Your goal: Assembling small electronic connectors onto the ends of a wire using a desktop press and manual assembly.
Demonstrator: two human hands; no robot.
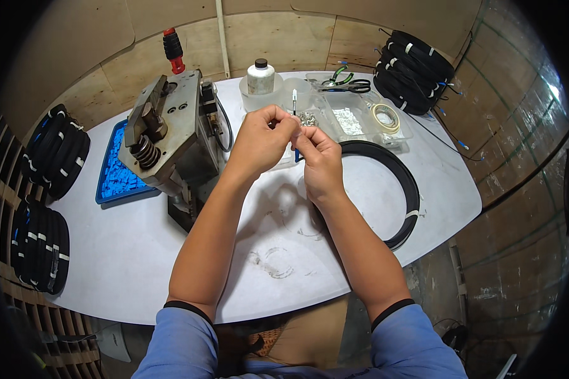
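Over the middle of the table, my left hand [263, 138] and my right hand [323, 159] meet with fingers pinched on a thin black cable end [294, 105]. Its white tip points up above my fingers, and a short blue piece [298, 155] shows below them. My fingers hide the stretch between. Beneath and to the right of my right hand lies a coil of black cable [413, 189], bound with white tape. Just behind my hands stands a clear tray holding small metal parts [308, 119] and white pieces [348, 121].
A metal press [177, 126] stands at left, beside a blue tray [129, 197] of blue pieces. Cable coils are stacked at far left [41, 246] and back right [411, 69]. Behind are a white bottle [260, 79], scissors [351, 86], green-handled pliers [341, 78] and a tape roll [385, 118].
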